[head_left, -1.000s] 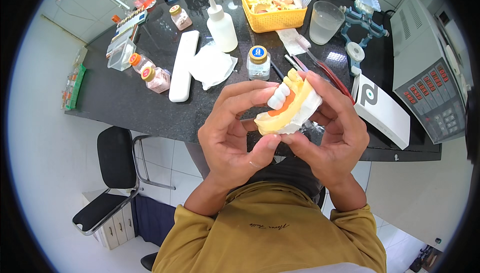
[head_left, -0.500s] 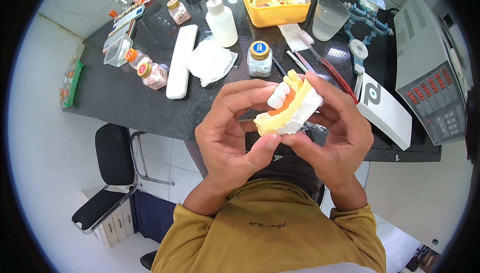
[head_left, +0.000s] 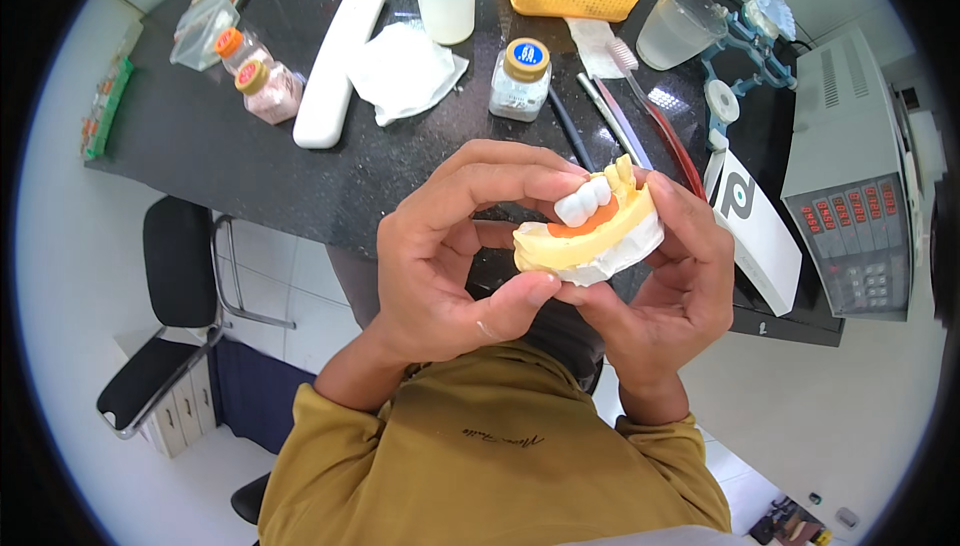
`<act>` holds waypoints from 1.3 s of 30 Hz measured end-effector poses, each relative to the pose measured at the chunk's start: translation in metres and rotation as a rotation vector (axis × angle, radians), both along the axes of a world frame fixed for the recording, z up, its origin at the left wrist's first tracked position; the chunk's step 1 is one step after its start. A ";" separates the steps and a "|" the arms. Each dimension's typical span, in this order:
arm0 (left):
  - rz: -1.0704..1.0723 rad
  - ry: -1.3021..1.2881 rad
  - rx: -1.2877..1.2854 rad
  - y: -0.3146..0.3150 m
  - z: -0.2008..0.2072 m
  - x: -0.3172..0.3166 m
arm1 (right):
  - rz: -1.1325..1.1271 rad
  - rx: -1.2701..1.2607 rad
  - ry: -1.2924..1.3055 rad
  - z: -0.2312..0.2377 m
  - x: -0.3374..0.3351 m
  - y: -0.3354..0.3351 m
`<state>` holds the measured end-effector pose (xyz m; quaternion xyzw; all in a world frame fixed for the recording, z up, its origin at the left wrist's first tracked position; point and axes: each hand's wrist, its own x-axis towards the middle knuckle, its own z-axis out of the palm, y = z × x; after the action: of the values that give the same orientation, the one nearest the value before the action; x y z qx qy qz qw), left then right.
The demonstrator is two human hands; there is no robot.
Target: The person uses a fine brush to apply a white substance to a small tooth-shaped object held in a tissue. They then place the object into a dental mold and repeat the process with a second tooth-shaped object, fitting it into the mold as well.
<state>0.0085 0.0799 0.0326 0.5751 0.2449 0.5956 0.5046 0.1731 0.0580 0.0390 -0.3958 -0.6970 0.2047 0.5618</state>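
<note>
Between my hands sits a dental model [head_left: 583, 250] with a yellow upper layer, a white plaster base and an orange gum-coloured patch. A white dental bridge [head_left: 583, 203] of joined teeth rests along its ridge, beside a yellow tooth stump. My left hand [head_left: 430, 256] is closed on the model's left end; its index fingertip meets the bridge and its thumb presses the lower edge. Gripping the right end, my right hand [head_left: 680, 276] has its fingers behind the plaster and its thumb underneath. Parts of the fingers are hidden behind the model.
On the dark counter [head_left: 240, 156] stand a gold-lidded jar [head_left: 520, 86], a white squeeze bottle [head_left: 445, 1] and crumpled tissue [head_left: 405, 74]. A red-handled brush [head_left: 672, 136], a white box [head_left: 755, 236], a blue articulator [head_left: 735, 56] and a machine with red digits [head_left: 850, 196] lie rightward.
The model has tipped so that its ridge and orange patch face up more. Both hands keep their hold on it. The whole view has shifted, with counter items higher in the picture.
</note>
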 end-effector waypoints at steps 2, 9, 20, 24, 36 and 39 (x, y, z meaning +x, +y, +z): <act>0.006 -0.016 -0.061 -0.003 -0.003 0.001 | 0.000 -0.004 -0.059 -0.003 0.003 -0.001; -0.014 -0.079 -0.128 -0.005 -0.015 0.000 | -0.041 0.044 -0.030 -0.012 -0.002 0.002; -0.005 -0.094 -0.155 -0.002 -0.022 -0.007 | -0.044 0.013 -0.090 -0.012 -0.008 0.005; 0.005 -0.078 -0.145 -0.003 -0.023 -0.009 | -0.028 -0.028 -0.190 -0.010 -0.005 0.002; 0.031 -0.070 -0.177 -0.008 -0.022 -0.009 | -0.053 -0.108 -0.155 -0.006 -0.008 0.000; 0.035 -0.067 -0.179 -0.008 -0.022 -0.009 | -0.051 -0.116 -0.152 -0.006 -0.007 0.000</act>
<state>-0.0006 0.0719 0.0106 0.5031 0.2901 0.5989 0.5514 0.1656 0.0582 0.0329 -0.4597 -0.7143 0.1997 0.4885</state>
